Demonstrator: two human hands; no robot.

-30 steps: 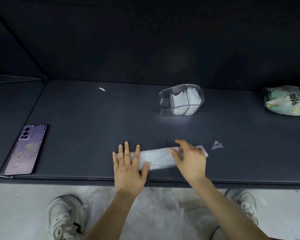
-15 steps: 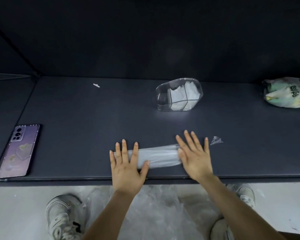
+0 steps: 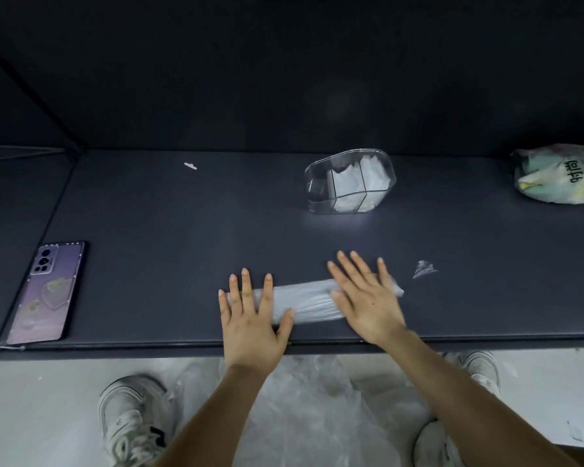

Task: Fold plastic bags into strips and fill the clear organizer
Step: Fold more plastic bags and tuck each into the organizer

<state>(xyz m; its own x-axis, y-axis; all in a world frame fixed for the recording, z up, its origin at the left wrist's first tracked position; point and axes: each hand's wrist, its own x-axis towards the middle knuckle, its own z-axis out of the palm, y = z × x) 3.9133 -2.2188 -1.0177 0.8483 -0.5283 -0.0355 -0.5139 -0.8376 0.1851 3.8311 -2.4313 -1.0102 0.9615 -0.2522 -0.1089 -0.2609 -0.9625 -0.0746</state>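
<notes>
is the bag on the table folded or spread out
Folded: the plastic bag lies as one narrow strip, pressed under the flat left hand and right hand.

the left end of the folded strip (image 3: 304,299) lies hidden under the left grip (image 3: 250,326), its right part under the right grip (image 3: 368,301), which is blurred. at 2 o'clock the printed bag (image 3: 557,176) is cut by the picture's edge. the white scrap (image 3: 190,166) at 11 o'clock is too small to tell.
</notes>
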